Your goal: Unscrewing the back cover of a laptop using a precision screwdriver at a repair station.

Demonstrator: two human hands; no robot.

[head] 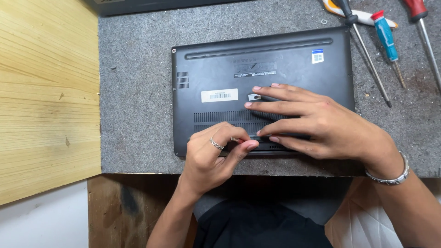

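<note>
A black laptop lies upside down on a grey felt mat, its bottom cover with vents and a white sticker facing up. My right hand lies flat on the cover, fingers spread and pointing left, pressing it down. My left hand, with a ring on one finger, pinches at the laptop's near edge, where something small and red shows between the fingertips. What that red thing is cannot be made out.
Several screwdrivers lie at the back right of the mat: a blue-handled one, a black-handled one and a red-handled one. A light wooden board borders the mat on the left. The table's front edge runs just below the laptop.
</note>
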